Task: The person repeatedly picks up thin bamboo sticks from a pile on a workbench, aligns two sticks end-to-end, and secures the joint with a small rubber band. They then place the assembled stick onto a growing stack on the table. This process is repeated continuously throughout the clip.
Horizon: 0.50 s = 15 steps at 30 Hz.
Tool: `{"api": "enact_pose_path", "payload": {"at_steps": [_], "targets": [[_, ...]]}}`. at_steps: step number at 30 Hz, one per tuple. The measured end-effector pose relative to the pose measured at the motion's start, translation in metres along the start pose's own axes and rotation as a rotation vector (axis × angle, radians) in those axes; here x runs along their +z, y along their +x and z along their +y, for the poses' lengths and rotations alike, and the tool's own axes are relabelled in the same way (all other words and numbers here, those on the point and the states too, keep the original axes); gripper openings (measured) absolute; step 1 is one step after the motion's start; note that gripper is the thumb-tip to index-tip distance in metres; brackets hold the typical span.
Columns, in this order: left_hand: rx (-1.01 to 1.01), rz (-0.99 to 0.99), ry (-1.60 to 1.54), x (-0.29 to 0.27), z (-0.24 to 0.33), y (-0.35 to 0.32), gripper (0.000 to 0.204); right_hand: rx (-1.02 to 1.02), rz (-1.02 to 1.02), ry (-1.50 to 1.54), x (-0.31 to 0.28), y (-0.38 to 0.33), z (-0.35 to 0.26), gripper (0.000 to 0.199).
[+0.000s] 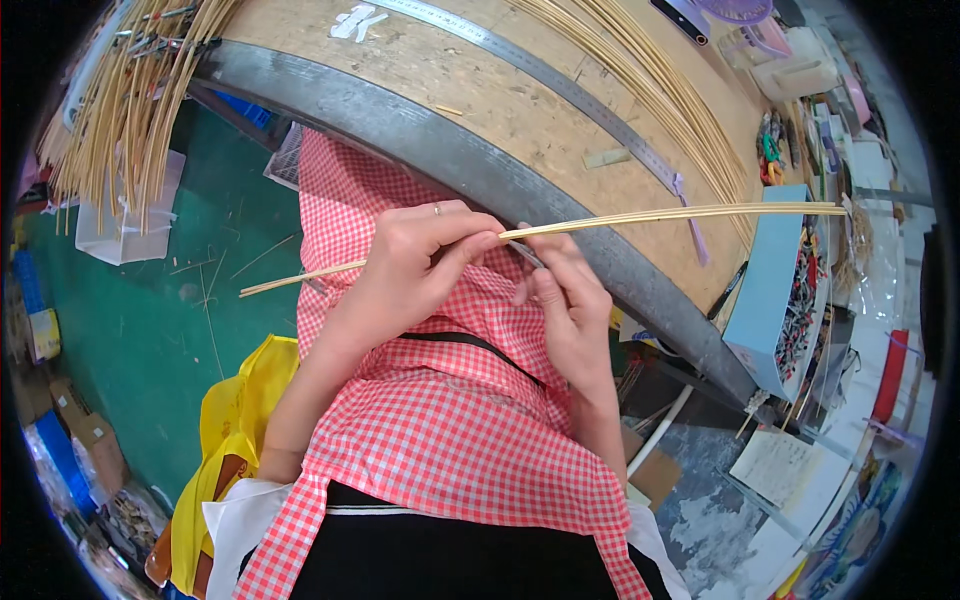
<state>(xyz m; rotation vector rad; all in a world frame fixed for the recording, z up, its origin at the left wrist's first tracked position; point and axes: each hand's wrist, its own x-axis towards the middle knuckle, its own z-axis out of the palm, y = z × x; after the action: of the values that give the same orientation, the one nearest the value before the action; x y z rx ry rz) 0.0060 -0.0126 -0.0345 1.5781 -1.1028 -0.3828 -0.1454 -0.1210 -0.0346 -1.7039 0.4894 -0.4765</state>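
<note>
A few long, thin, pale bamboo-like sticks lie side by side across my lap. My left hand is closed around them, thumb and forefinger pinching near their middle. Their short ends stick out to the left, and the long part reaches right over the table edge. My right hand is closed on a slim grey metal tool, whose tip is close under the sticks beside my left fingertips. Fingers hide most of this tool, so its kind does not show. Beneath both hands is a red-and-white checked apron.
The worktable's dark edge curves in front of me. On top lie a steel ruler, more long sticks and white scraps. A blue box of small clips stands right. Clamped stick bundles hang left; yellow cloth is beside me.
</note>
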Motion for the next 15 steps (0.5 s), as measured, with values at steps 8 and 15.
{"api": "enact_pose_path", "payload": {"at_steps": [8,15], "targets": [[0.083,0.071,0.022,0.0051,-0.0076,-0.0011,0.007,0.13,0.066,0.452,0.0089,-0.0018,0.0073,0.026],[0.069,0.052,0.011,0.0063,-0.0053,-0.002,0.007,0.086,0.114,0.448,0.014,-0.0046,0.0109,0.028]]}}
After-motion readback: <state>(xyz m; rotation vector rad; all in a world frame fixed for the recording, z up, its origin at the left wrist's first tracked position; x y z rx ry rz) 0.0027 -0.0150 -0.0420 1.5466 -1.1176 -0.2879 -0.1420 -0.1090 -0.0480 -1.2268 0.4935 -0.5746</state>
